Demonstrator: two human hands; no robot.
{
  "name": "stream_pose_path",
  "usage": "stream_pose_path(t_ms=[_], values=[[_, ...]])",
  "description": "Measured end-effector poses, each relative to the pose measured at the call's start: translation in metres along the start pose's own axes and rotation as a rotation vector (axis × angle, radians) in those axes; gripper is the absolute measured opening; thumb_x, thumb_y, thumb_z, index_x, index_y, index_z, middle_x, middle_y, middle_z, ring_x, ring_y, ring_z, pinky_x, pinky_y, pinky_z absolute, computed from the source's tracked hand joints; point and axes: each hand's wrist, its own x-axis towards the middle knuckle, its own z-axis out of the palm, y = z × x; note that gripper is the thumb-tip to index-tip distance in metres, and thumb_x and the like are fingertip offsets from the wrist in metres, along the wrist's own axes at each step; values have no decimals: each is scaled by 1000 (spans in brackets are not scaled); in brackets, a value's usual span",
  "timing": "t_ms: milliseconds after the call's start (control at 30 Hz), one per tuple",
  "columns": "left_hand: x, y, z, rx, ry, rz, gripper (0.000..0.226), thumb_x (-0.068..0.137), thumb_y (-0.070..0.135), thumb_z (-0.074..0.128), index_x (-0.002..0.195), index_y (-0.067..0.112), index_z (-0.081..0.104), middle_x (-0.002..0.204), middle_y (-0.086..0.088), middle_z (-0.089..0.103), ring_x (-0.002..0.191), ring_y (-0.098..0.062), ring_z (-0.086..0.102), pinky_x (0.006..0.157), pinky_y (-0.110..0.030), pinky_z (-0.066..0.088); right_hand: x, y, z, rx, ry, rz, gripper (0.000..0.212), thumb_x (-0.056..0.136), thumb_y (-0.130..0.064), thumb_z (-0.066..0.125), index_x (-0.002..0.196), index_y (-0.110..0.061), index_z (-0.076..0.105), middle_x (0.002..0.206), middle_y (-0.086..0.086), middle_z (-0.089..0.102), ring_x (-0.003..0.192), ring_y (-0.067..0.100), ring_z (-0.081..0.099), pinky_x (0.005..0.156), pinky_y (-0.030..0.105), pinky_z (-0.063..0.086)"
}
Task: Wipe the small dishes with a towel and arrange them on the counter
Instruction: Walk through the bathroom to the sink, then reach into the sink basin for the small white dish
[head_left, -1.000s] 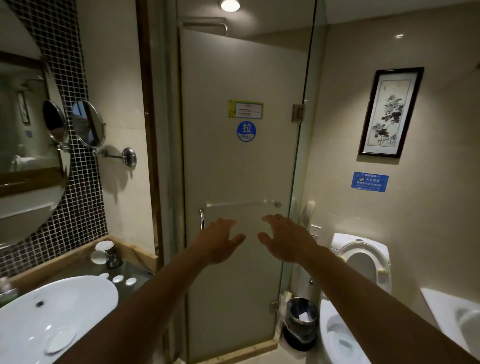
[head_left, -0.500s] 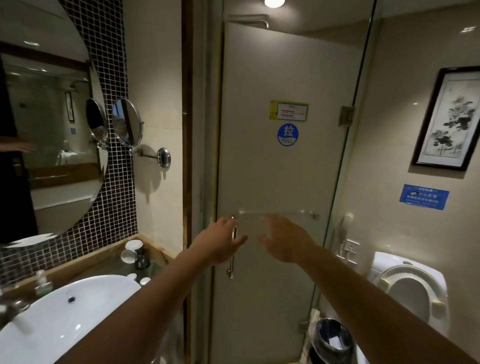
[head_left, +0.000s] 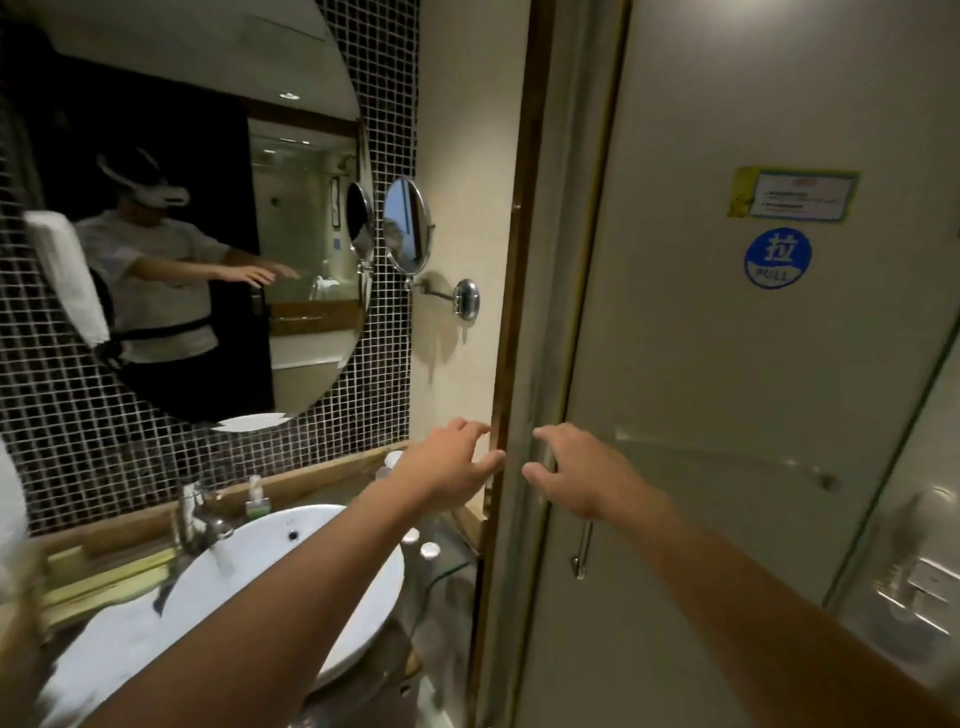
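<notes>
Both arms extended at mid-frame, nothing grasped. Left hand (head_left: 451, 470) open, fingers spread, just in front of the wooden door frame (head_left: 511, 312). Right hand (head_left: 582, 473) open, fingers loosely curled, over the shower door (head_left: 727, 364). Likely a ready pose before work begins.

Small dishes (head_left: 421, 543): pale round pieces on the glass counter (head_left: 441, 569), lower centre, beside the white basin (head_left: 249, 582). Folded towel (head_left: 67, 275) at left edge. No wiping started.

I see both hands, left (head_left: 447, 467) and right (head_left: 582, 473), raised in free air. Wooden door frame (head_left: 511, 312) and shower door (head_left: 727, 364) block ahead. Basin (head_left: 291, 561) crowds the counter (head_left: 447, 566); faucet (head_left: 195, 519) stands behind.
</notes>
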Motion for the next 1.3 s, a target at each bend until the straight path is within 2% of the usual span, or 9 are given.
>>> stream_pose_path(t_ms=[100,367,567,700,1000,1100,1300], values=[[4,-15,-4,23,23,-71,62,93,57,43,145,24,37,149,-4,41,129,-23,45,104,-44,41,21,-4,9,-11,-26,-76,64,96,-53,52,152,-26,38,155,1,44,136,22,48,102,43,45],[-3,-63,-10,131,68,-224,62,92,59,41,142,24,41,143,-3,46,126,-22,45,101,-42,42,65,-24,44,33,-82,-160,59,97,-51,53,150,-30,39,156,-3,43,136,21,48,105,45,46],[-2,-95,-7,164,72,-271,62,93,58,39,143,22,41,143,-6,46,126,-24,46,99,-40,39,96,-47,77,58,-88,-259,52,93,-56,52,141,-37,47,143,-5,54,122,18,56,86,34,47],[10,-119,-8,162,65,-283,62,93,57,40,144,22,39,146,-6,44,129,-24,44,104,-44,39,123,-61,92,50,-103,-286,54,92,-58,48,142,-36,46,145,-5,53,124,19,54,95,41,49],[57,-194,-21,160,57,-310,65,92,59,39,145,22,37,148,-4,41,133,-23,40,105,-48,38,206,-98,125,-1,-132,-324,63,94,-56,46,149,-26,42,150,0,50,134,21,49,104,44,44],[70,-223,-26,144,65,-313,61,94,53,41,145,20,37,149,-6,40,134,-23,39,107,-46,36,231,-117,140,-10,-150,-348,63,94,-54,47,150,-24,41,151,2,49,136,22,47,109,46,43],[82,-276,-29,135,62,-341,59,95,51,42,145,21,39,150,-5,41,135,-22,38,107,-47,37,270,-147,169,-35,-172,-389,62,94,-52,48,149,-23,43,150,3,50,135,24,48,107,47,45]])
